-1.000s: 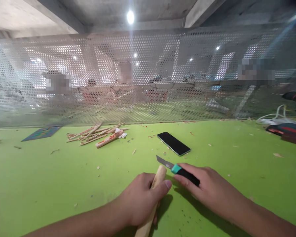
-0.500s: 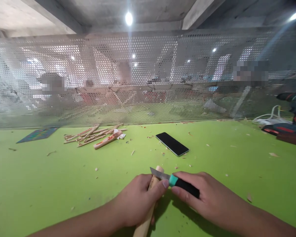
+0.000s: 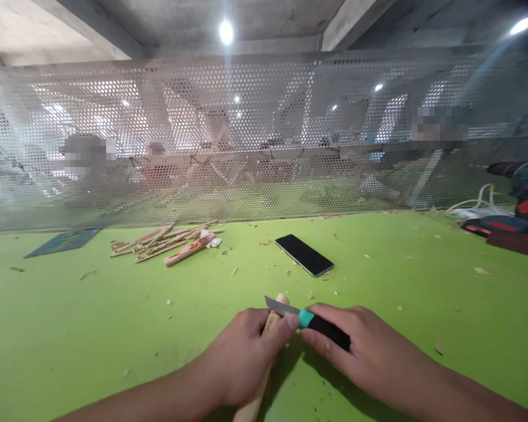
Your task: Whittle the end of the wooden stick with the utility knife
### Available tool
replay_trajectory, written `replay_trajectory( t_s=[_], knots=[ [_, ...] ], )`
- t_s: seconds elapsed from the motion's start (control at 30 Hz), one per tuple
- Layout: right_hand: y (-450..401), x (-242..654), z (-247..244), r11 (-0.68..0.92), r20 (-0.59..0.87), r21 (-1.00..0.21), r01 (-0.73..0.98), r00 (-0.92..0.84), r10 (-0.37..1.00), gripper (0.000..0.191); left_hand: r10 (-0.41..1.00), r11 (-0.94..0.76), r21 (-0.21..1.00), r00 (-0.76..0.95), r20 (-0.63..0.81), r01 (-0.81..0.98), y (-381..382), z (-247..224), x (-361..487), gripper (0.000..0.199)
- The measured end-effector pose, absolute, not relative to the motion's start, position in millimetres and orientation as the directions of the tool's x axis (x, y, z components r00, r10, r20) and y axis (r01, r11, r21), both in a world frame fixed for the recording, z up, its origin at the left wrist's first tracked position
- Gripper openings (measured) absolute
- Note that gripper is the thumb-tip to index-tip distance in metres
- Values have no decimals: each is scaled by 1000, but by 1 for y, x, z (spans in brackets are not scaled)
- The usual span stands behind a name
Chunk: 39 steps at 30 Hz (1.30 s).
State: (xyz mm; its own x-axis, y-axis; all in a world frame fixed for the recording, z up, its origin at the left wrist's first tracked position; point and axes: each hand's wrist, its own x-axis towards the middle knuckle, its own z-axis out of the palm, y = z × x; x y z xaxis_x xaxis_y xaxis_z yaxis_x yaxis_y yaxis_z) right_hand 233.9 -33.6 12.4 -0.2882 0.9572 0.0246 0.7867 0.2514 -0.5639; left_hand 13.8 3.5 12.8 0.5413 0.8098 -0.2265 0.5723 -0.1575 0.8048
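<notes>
Left grip [image 3: 250, 353] just beside right grip [image 3: 359, 335] — both fist-like.

over the near part of the table [image 3: 114, 316], in the left hand [image 3: 250, 351], a wooden stick [image 3: 271, 323]. to its right, in the right hand [image 3: 356, 337], a utility knife [image 3: 328, 331]; crosses the stick near its far end. beyond both hands, a smartphone [image 3: 304, 255]; lies a little right of the stick. left of the phone, a pile of sticks [image 3: 158, 240], with a length of wood [image 3: 187, 253] at its near right side. farther left, a flat sheet [image 3: 61, 242]. at far right, a power drill [image 3: 527, 190], just right of a cable [image 3: 480, 199]. along the back, a perforated panel [image 3: 255, 129].
</notes>
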Motion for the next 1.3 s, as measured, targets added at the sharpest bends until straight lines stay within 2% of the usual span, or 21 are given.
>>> replay_trajectory(
  t_s=[0.17, 0.27, 0.37, 0.53, 0.77, 0.9, 1.03, 1.3],
  knots=[
    [-21, 244, 7, 153, 35, -516, 843, -158, 987, 46, 821, -145, 778, 513, -250, 611, 2, 12, 14, 56],
    [-18, 245, 8, 154, 47, -500, 852, -150, 988, 44, 763, -9, 892, 580, -285, 451, 8, 5, 10, 54],
    [-22, 241, 11, 174, 56, -517, 838, -170, 984, 44, 687, 117, 944, 661, -302, 309, 15, -2, 8, 48],
    [-27, 240, 13, 238, 82, -567, 788, -233, 969, 40, 668, 157, 947, 677, -310, 279, 18, 0, 6, 48],
    [-34, 235, 18, 323, -38, -581, 747, -422, 906, 36, 664, 122, 953, 690, -287, 278, 16, 3, 6, 46],
    [-33, 233, 21, 312, -37, -587, 747, -410, 911, 34, 682, 94, 961, 687, -252, 259, 16, 3, 6, 43],
    [-32, 233, 19, 336, 30, -600, 726, -399, 916, 32, 718, 84, 959, 651, -246, 270, 14, 4, 7, 44],
    [-34, 231, 22, 281, 95, -635, 720, -288, 953, 39, 774, 91, 946, 576, -264, 311, 8, -1, 12, 50]
  ],
)
